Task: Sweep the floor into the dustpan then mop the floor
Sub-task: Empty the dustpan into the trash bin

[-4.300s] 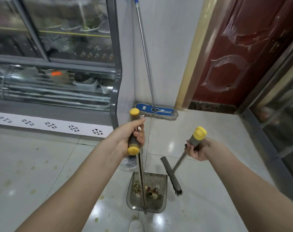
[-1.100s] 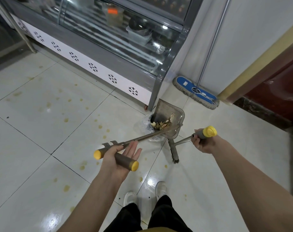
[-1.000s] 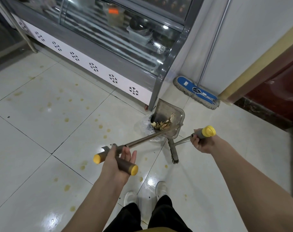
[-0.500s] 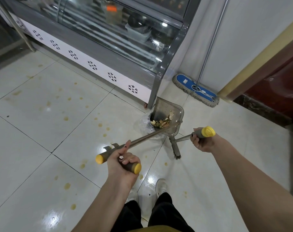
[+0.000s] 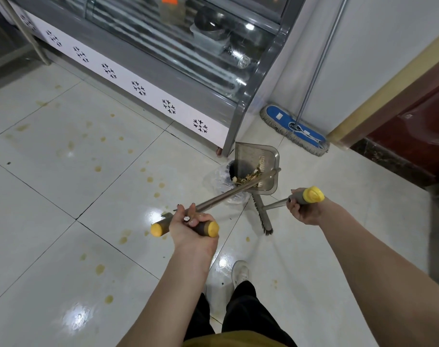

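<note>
While the left hand holds the dustpan tipped over the small bag-lined bin, its fingers are wrapped round the yellow-capped cross grip, with two of them reaching forward onto the metal shaft. The right hand has its fingers closed round the grip of the broom, whose head stands on the floor just beside the bin. The litter lies at the pan's low edge, above the bin's mouth, so this looks like the emptying step; the mop leans untouched against the wall.

The main risk is a spill. The bin's mouth looks narrower than the pan, so tipping off-centre or too fast would likely drop scraps onto the swept tiles. The bin seems light, and a knock from the pan's rim or the broom head could tip it over. The long shaft gives the left hand only coarse control of the tilt.

Room is tight behind the bin, where the corner post of the glass cabinet stands near it. Open tiles, dotted with yellowish spots, stretch to the left and back toward the shoe.
</note>
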